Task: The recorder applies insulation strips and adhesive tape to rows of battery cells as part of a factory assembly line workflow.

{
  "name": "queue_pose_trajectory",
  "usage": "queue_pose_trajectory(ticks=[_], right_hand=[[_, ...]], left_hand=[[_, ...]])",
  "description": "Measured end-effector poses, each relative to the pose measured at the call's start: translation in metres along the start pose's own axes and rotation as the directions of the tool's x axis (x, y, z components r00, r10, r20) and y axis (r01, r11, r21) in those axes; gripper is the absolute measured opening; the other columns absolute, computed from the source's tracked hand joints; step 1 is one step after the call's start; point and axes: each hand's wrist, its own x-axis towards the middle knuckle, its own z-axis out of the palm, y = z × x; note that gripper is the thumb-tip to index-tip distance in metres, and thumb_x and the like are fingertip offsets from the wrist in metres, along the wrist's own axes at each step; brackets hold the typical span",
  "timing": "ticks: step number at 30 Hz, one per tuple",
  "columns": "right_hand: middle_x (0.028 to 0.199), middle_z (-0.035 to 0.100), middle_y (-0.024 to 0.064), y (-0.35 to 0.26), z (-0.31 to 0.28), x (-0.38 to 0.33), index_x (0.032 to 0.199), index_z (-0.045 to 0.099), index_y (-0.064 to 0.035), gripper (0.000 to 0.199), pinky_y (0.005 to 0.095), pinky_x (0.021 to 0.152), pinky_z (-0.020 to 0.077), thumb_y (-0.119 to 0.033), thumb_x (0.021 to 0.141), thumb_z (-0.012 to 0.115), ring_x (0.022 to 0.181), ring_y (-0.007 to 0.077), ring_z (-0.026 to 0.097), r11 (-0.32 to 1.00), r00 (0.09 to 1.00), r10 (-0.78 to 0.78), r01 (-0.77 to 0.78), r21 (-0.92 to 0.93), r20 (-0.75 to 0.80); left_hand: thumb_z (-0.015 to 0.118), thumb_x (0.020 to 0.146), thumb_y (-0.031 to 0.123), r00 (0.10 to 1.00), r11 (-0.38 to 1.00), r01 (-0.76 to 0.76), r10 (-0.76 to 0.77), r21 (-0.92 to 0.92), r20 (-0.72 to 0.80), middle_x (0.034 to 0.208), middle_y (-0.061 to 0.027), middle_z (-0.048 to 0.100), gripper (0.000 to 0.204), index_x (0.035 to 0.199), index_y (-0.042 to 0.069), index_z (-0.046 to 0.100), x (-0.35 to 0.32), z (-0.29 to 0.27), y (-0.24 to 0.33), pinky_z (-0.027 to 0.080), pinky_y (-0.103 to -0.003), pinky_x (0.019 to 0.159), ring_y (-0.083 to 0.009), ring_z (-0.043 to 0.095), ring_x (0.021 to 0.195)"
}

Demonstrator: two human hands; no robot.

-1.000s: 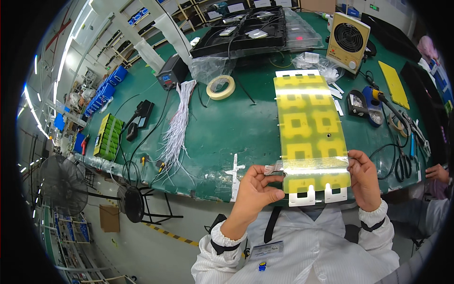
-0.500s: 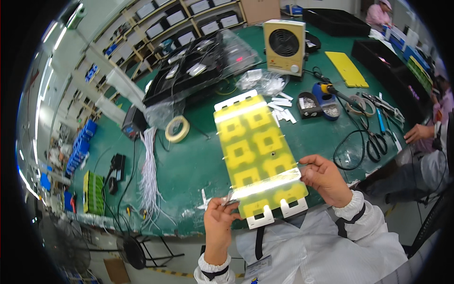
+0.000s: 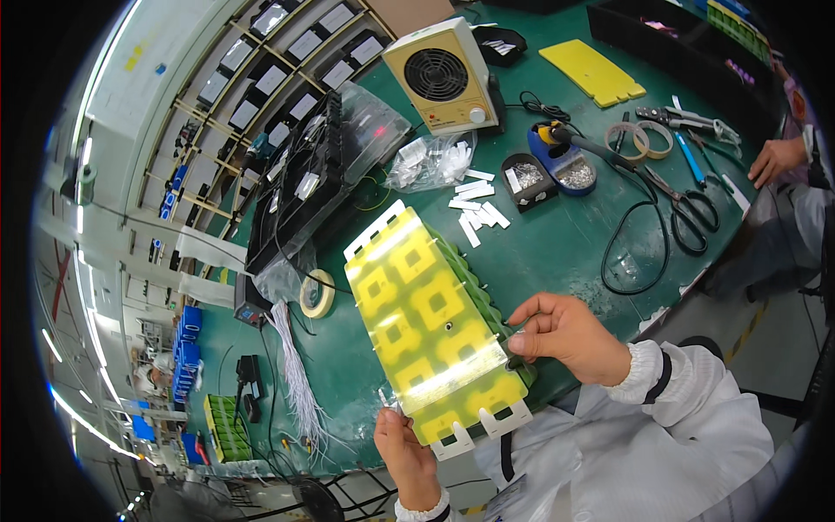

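A yellow-topped block [image 3: 426,335] with green sides slants at the near edge of a green bench [image 3: 557,252]. The left hand [image 3: 407,457] and right hand [image 3: 570,337] each pinch 1 end of a clear strip [image 3: 457,380] crossing its near part. Scissors [image 3: 675,196] lie farther right.

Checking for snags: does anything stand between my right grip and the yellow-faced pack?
Nothing visible does. The right grip is at the right edge of the yellow-faced pack, by the clear tape; the scissors lie aside.
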Motion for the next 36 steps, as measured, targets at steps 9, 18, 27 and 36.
queue_pose_trajectory(ticks=[9, 18, 27, 36], right_hand=[[0.085, 0.067, 0.0077, -0.001, 0.000, 0.000, 0.107, 0.052, 0.0041, 0.037, 0.0228, 0.071, 0.0518, -0.010, 0.084, 0.077, 0.078, 0.0105, 0.064, 0.996, 0.999, -0.011, 0.007, 0.091, 0.040], [0.085, 0.067, 0.0076, 0.006, 0.001, 0.000, 0.100, 0.053, 0.0028, 0.033, 0.0217, 0.067, 0.0504, -0.007, 0.082, 0.078, 0.075, 0.0086, 0.064, 0.994, 0.996, -0.092, 0.092, 0.056, -0.004], [0.085, 0.062, 0.0041, 0.009, 0.005, -0.001, 0.094, 0.050, -0.0032, 0.029, 0.0215, 0.072, 0.0532, 0.003, 0.082, 0.075, 0.079, 0.0083, 0.064, 0.987, 0.987, -0.152, 0.154, 0.041, -0.043], [0.082, 0.056, 0.0012, 0.010, 0.012, -0.005, 0.094, 0.050, -0.0020, 0.027, 0.0196, 0.066, 0.0495, 0.002, 0.082, 0.074, 0.075, 0.0038, 0.057, 0.966, 0.963, -0.249, 0.255, 0.050, -0.100]], left_hand=[[0.046, 0.103, 0.041, 0.999, 0.983, -0.034, 0.030, 0.178, 0.027, 0.112, -0.0125, 0.065, 0.047, 0.117, -0.003, 0.055, -0.002, -0.016, -0.002, 0.054, -0.032, 0.084, -0.0184, 0.065, 0.099], [0.063, 0.094, 0.040, 0.999, 0.975, -0.003, -0.007, 0.221, 0.042, 0.113, -0.0150, 0.065, 0.053, 0.119, -0.005, 0.053, 0.004, -0.018, 0.006, 0.056, -0.034, 0.082, -0.0218, 0.067, 0.096], [0.072, 0.085, 0.020, 0.996, 0.991, 0.077, -0.073, 0.109, -0.047, 0.084, -0.0072, 0.064, 0.027, 0.088, 0.007, 0.049, 0.006, 0.001, 0.016, 0.056, -0.030, 0.071, -0.0147, 0.064, 0.073], [0.068, 0.085, 0.016, 0.994, 0.978, 0.092, -0.079, 0.187, -0.076, 0.075, -0.0024, 0.057, 0.022, 0.087, 0.008, 0.048, 0.007, -0.005, 0.020, 0.055, -0.027, 0.066, -0.0114, 0.059, 0.066]])
